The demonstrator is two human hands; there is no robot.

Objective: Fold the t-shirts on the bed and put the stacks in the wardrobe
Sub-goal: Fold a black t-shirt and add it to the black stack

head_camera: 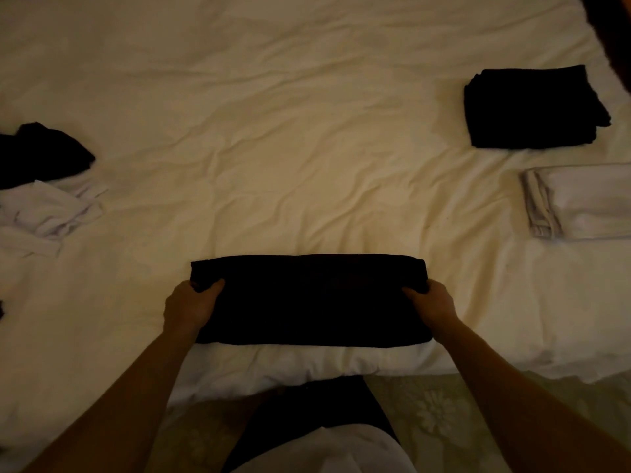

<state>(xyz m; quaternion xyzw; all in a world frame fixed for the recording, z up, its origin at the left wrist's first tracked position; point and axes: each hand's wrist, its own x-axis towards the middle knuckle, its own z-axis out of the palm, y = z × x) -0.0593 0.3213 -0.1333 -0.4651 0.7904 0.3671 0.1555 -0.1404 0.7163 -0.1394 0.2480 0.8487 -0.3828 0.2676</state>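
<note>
Nearest the camera, two bare forearms extend forward over the near edge of the bed [307, 114], which is covered with a wrinkled cream sheet. A patterned floor [444, 414] is visible below the mattress edge.

Left hand [191, 307]: grip closed on the left end of the black t-shirt [307, 302], thumb on top of the fabric, fingers curled at its edge. Right hand [432, 302]: grip closed on the right end of the same garment, in a matching posture.

The black t-shirt lies flat on the bed near its front edge, folded into a wide horizontal band, with its far edge rounded over in a fold.

Farther out on the left: a loose white garment [47, 213], unfolded and crumpled, with a loose black garment [41, 155] just beyond and touching it.

Farther out on the right: a folded white stack [580, 203], partly cut off by the frame edge. Beyond it, close but apart, sits a folded black stack [532, 107]. Both stacks rest on the sheet, well apart from the t-shirt being held.
</note>
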